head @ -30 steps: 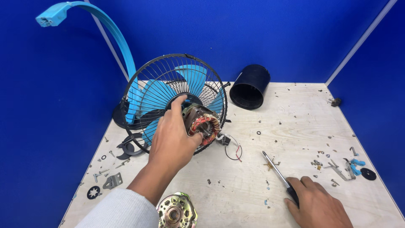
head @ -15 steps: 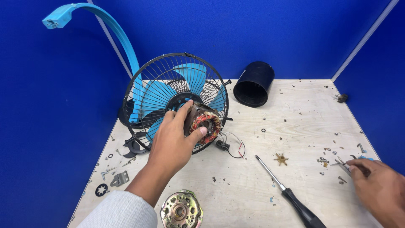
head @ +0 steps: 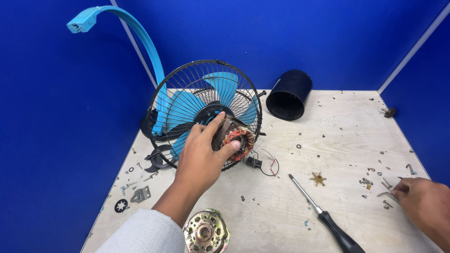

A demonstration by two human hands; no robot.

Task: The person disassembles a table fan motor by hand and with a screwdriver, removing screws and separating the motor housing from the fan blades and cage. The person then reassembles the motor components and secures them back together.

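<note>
Firstly, at the far left I see a light blue curved bracket [head: 136, 35] rising over the desk [head: 337, 140], and below it, near the left edge, some small metal pieces: a flat hinge-like plate [head: 141, 194] and a black toothed washer [head: 121, 205].

Going right, the fan cage [head: 197, 89] with its blue blades [head: 220, 86] stands upright near the middle-left. My left hand [head: 201, 157] is wrapped around the motor stator [head: 234, 138] with copper windings, which sits against the near face of the cage; the thumb is on the right side of it and the fingers are over the top, so the hand is closed on it firmly. The stator's axis points toward me and a little right. Near me lies a round metal motor cover [head: 205, 232], just beside my left sleeve.

Right of the stator there are a small black part with red and white wires [head: 262, 164] and, further, a screwdriver [head: 323, 215] lying diagonally, tip far-left and black handle near-right. Neither hand touches it; the right hand is nearer to it. A dark cylinder housing [head: 289, 95] lies on its side at the far middle.

At the right edge my right hand [head: 422, 206] reaches among small loose screws [head: 379, 185], fingertips pinching toward a thin metal piece; whether it grips it already, I cannot tell.
</note>
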